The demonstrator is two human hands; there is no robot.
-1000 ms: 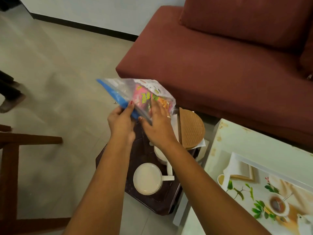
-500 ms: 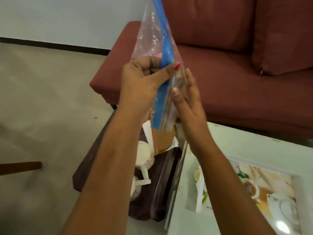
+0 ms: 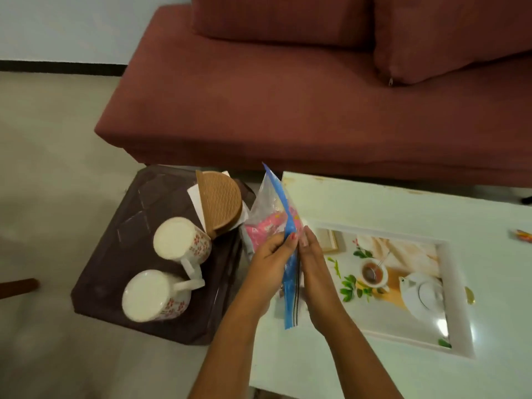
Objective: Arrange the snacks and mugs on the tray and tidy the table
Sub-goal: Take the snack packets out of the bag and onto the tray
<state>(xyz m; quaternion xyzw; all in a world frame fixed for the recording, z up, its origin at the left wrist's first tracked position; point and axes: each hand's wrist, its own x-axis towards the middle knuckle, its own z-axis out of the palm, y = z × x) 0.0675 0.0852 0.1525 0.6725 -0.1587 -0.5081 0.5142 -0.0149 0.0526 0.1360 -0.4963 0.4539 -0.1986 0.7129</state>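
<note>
Close to the camera, two bare arms reach forward over the white bench [image 3: 374, 203]. Both hands meet on a clear plastic bag [image 3: 266, 203] with a blue zip strip. The left hand [image 3: 270, 266] is closed on the bag, with its thumb pressed on the blue strip. The right hand [image 3: 312, 266] lies flat against the other side of the strip, fingers straight, pinching the bag between the two hands. Pink snack packs [image 3: 262, 231] sit inside the bag. The bag stands up over the left edge of the bench.

Left of the hands, a dark brown tray [image 3: 121, 246] rests lower down. Two white mugs with red flowers stand on it, the near mug [image 3: 152, 296] and the far mug [image 3: 180, 240], handles pointing right. Behind them a round brown woven holder [image 3: 221, 203] stands on edge with white napkins [image 3: 195, 197] in it.

On the bench, right of the hands, a tea picture [image 3: 397, 280] shows a cup and teapot. Far right lies a small orange wrapper [image 3: 524, 235].

Farthest back is a red sofa [image 3: 288, 96] with cushions.
</note>
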